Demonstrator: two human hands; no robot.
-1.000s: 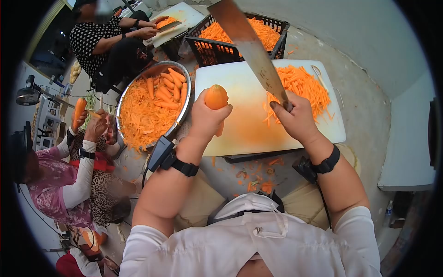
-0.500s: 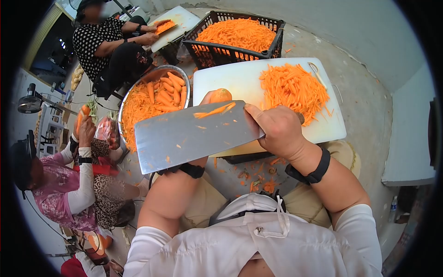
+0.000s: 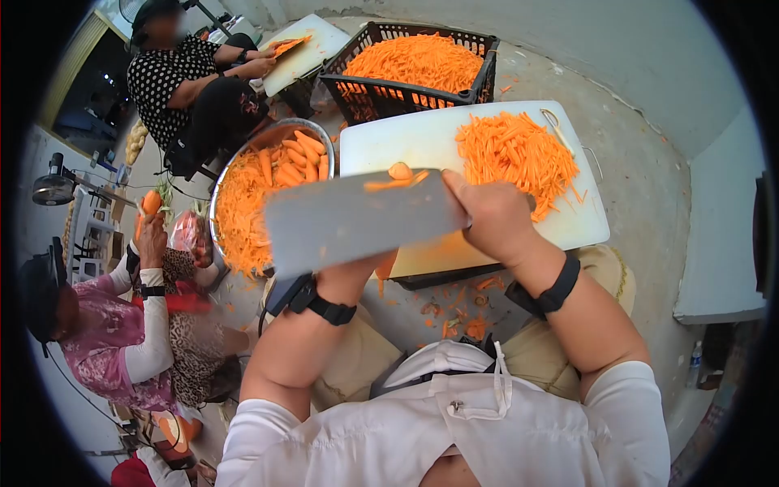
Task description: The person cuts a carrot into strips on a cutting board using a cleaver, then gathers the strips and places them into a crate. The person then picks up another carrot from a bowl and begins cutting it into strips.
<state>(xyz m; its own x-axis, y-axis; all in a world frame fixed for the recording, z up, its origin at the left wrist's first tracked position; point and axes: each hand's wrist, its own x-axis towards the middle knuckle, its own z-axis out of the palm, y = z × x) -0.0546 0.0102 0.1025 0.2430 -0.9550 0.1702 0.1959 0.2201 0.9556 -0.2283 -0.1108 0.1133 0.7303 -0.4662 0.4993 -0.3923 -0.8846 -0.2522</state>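
Note:
My right hand (image 3: 499, 217) is closed round the handle of a broad cleaver (image 3: 357, 223), its blade slanting across the front of the white cutting board (image 3: 406, 146). The blade is slightly blurred, and a few carrot strips cling near its upper edge. Behind that edge shows the rounded end of a carrot (image 3: 400, 170). Most of my left hand (image 3: 357, 274) is hidden by the blade; only the part near the wrist shows, so its fingers cannot be seen. A heap of carrot strips (image 3: 519, 162) lies on the right half of the board.
Left of the board stands a metal bowl (image 3: 216, 213) with whole carrots and shreds. A black crate (image 3: 406, 99) behind it is heaped with carrot strips. One person (image 3: 174, 89) works at another board; a second person (image 3: 122, 341) holds a carrot. Scraps (image 3: 475, 328) litter the floor.
The cleaver has shifted right and its blade has tilted flatter. My left wrist has moved a little right, and less of the carrot shows above the blade. The heap is unchanged.

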